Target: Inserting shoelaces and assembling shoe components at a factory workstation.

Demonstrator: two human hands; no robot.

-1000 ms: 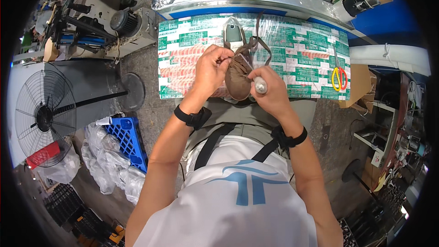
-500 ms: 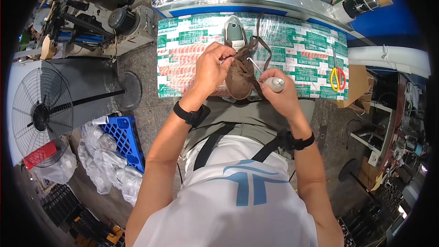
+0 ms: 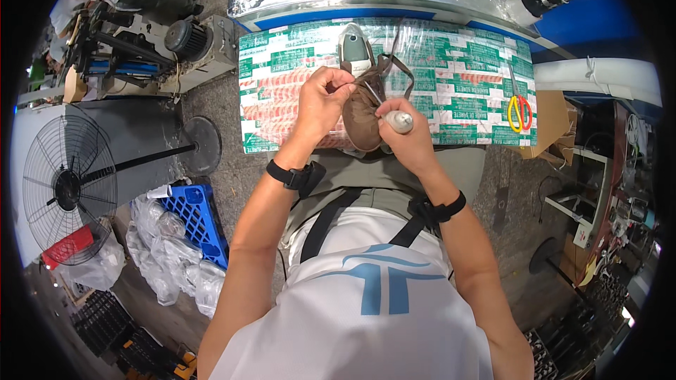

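A brown shoe (image 3: 360,127) lies toe toward me on the covered work surface, its pale green insole showing at the far end. Brown laces (image 3: 403,70) cross its upper and trail off to the right. My left hand (image 3: 322,100) is closed in a pinch on a lace at the shoe's left side, though the fingertips partly hide it. In my right hand (image 3: 410,142), gripped by its pale rounded handle, is a hooked awl (image 3: 399,122). Its thin metal shaft reaches in among the laces, where its tip is hard to make out.
Green-and-white printed wrapping (image 3: 465,109) covers the work surface. Scissors (image 3: 520,109) with yellow and red handles lie at its right end. A metal-edged machine bed (image 3: 324,3) runs along the far side. To the left stand a black fan (image 3: 68,190) and a blue plastic crate (image 3: 198,222).
My right hand has moved left with the awl, bringing its shaft in over the shoe's laces. My left hand stays pinched near the shoe's left side, shifted slightly left.
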